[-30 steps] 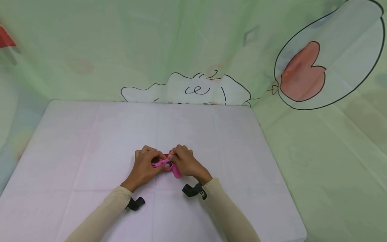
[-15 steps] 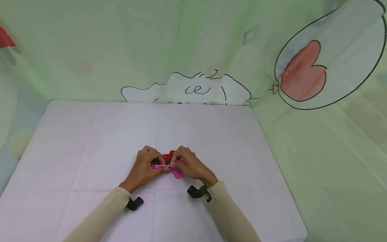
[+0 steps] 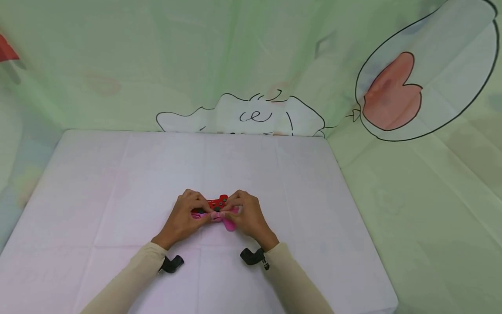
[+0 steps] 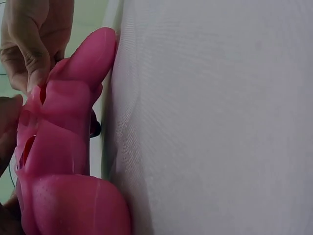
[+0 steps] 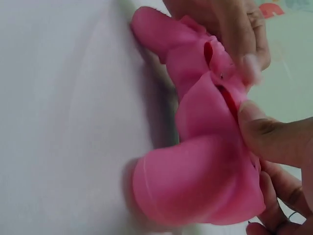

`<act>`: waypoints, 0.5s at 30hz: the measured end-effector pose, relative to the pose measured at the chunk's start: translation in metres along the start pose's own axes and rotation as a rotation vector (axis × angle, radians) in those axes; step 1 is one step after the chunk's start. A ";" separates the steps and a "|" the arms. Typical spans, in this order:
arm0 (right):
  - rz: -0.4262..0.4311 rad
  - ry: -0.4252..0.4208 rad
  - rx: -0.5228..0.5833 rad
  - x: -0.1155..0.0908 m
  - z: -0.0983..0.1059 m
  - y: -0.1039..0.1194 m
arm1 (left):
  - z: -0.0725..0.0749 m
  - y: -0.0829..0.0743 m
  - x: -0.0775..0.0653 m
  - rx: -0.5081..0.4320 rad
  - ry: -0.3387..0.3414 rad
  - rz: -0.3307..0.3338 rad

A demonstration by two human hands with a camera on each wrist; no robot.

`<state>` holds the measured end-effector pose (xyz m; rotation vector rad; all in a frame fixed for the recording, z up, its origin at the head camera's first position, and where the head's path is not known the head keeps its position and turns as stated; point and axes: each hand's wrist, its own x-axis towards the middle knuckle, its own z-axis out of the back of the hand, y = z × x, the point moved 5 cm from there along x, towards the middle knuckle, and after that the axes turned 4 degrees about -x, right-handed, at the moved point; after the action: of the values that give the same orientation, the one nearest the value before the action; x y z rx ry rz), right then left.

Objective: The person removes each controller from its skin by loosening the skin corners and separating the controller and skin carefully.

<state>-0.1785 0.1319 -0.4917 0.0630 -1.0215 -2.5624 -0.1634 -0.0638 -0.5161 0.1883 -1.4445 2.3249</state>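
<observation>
A red game controller with dark buttons lies near the middle of the table, partly inside a pink silicone cover. My left hand pinches the cover's near edge from the left, thumb in front and fingers over the top. From the right, my right hand pinches the same stretchy edge, its thumb close to the left thumb. Both grip ends of the pink cover bulge out in the right wrist view. Slits in the cover let red show through in the left wrist view.
A white cloth covers the table. Green printed curtains stand behind and to the right. A black wrist camera sits below the left wrist and another wrist camera below the right.
My right hand shifted slightly right, then regripped the cover's edge. More of the controller's red face shows now above the pink edge. The left hand has stayed nearly in place.
</observation>
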 end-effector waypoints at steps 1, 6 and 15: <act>-0.015 -0.008 0.006 0.000 0.000 0.000 | 0.000 0.000 0.000 0.001 -0.004 0.008; -0.094 -0.021 0.058 0.001 -0.001 -0.001 | -0.002 0.000 0.003 0.008 -0.017 0.059; -0.118 -0.068 0.164 -0.007 0.000 -0.010 | 0.005 -0.001 -0.003 0.028 -0.047 0.072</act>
<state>-0.1748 0.1409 -0.4995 0.0830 -1.2884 -2.5950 -0.1603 -0.0687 -0.5138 0.2034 -1.4646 2.4149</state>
